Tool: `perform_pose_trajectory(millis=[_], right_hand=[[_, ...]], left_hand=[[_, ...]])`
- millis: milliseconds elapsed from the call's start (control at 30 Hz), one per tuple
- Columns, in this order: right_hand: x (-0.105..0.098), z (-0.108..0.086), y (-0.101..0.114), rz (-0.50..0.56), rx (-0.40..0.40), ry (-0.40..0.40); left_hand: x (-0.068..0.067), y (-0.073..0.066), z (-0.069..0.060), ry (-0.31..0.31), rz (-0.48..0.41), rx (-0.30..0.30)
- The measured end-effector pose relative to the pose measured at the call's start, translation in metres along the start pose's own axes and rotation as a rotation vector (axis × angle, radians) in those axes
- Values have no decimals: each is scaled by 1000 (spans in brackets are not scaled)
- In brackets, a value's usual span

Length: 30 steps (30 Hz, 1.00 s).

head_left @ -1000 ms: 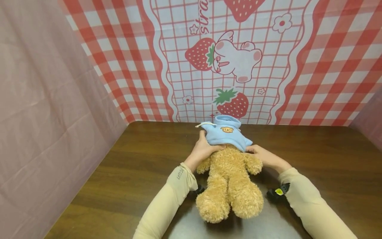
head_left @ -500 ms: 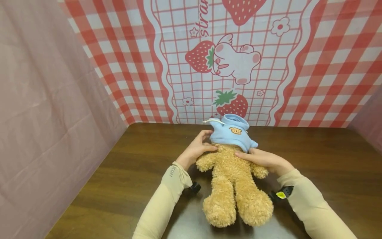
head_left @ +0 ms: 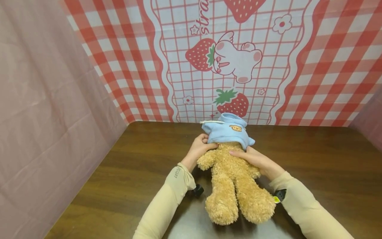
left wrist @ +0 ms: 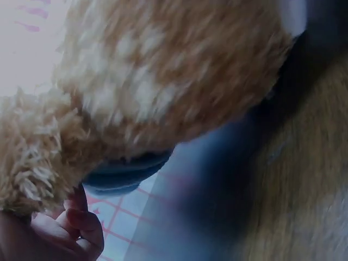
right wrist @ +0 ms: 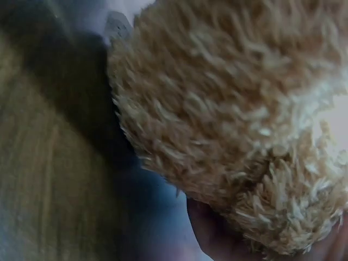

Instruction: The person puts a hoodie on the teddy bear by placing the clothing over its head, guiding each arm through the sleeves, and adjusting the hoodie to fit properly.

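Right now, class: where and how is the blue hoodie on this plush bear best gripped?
Probably at both ends of its lower hem, from the near side: the blue hoodie covers the top end of the plush bear, its collar points away, and the wider hem faces nearward.

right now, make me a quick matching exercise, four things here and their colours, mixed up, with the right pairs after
Things:
1. hoodie
2. plush bear
3. tabletop
4. left sleeve

Colours:
A. dark brown with wood grain
B. pale cream-yellow
C. golden tan and shaggy
D. light blue

Right pairs: 1-D, 2-C, 3-A, 4-B
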State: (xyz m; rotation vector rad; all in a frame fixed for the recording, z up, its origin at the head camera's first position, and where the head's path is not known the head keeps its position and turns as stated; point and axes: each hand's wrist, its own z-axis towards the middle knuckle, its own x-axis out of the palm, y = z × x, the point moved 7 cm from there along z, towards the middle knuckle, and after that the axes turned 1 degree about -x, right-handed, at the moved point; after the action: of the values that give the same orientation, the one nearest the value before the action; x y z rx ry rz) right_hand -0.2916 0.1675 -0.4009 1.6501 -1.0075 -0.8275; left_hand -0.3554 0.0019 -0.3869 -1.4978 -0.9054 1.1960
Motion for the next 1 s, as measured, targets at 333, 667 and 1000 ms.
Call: perform_pose_trajectory(millis=[333, 667, 1000], right_hand=[[-9, 4, -2, -51, 24, -197], [-12, 4, 2, -202, -30, -158], [-26, -13, 27, -875, -189, -488]], left_hand=[[-3, -11, -3, -81, 363, 137], [-6, -25, -15, 215, 543, 192], [-8, -44, -21, -64, 849, 295]])
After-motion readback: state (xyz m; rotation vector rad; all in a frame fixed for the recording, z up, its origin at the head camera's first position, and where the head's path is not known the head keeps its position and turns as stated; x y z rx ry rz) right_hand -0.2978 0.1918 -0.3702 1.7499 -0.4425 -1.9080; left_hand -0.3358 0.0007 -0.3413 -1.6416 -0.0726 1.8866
